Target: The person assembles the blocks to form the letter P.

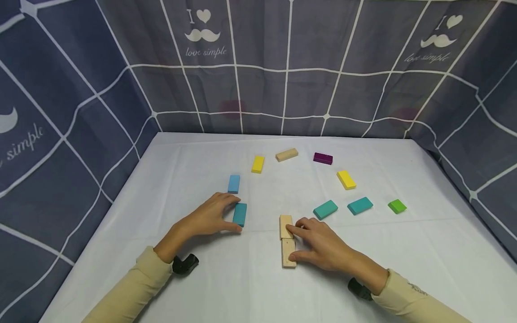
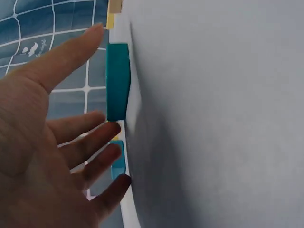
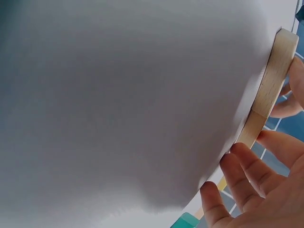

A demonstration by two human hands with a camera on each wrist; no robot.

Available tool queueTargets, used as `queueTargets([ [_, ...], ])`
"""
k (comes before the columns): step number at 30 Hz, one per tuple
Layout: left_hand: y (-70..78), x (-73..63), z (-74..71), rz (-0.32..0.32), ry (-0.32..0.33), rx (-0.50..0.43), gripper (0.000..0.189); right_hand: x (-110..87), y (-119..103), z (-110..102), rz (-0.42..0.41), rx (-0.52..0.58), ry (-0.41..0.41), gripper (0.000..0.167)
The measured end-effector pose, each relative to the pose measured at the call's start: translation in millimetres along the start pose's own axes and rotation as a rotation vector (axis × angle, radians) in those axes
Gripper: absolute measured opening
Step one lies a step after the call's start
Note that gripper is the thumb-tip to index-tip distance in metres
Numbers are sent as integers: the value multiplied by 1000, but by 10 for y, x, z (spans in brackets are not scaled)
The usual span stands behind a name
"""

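My left hand point(image 1: 216, 214) is spread beside a teal block point(image 1: 240, 214) lying on the white cloth, thumb near its close end and fingers near its far end. In the left wrist view the thumb stands apart from that block point(image 2: 118, 81). A light blue block point(image 1: 234, 184) lies just beyond the fingertips. Two plain wooden blocks point(image 1: 288, 252) lie end to end in a line. My right hand point(image 1: 321, 242) rests on them from the right, thumb on the nearer block and index finger on the farther wooden block point(image 1: 285, 225); its other fingers are loosely extended.
Beyond the hands, scattered blocks form a loose arc: yellow point(image 1: 257, 164), wooden point(image 1: 286, 154), purple point(image 1: 323, 158) and another yellow block point(image 1: 346, 180). To the right lie two teal blocks point(image 1: 360, 206) and a green block point(image 1: 397, 206). A dark checked curtain point(image 1: 262, 89) surrounds the table.
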State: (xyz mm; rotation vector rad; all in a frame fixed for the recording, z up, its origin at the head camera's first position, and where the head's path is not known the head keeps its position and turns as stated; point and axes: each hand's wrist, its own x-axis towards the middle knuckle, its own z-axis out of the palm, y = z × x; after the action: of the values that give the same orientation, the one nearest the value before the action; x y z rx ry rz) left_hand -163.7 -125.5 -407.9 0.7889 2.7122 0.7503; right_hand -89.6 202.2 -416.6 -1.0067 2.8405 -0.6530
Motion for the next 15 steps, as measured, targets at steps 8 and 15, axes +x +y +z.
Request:
queueTargets([
  [8,-70,10,-16,23,-10,-2,69,-7,12,10,-10,7,0,69],
  [15,-51,10,-20,30,15,-8,67,4,-4,-2,17,5,-2,70],
])
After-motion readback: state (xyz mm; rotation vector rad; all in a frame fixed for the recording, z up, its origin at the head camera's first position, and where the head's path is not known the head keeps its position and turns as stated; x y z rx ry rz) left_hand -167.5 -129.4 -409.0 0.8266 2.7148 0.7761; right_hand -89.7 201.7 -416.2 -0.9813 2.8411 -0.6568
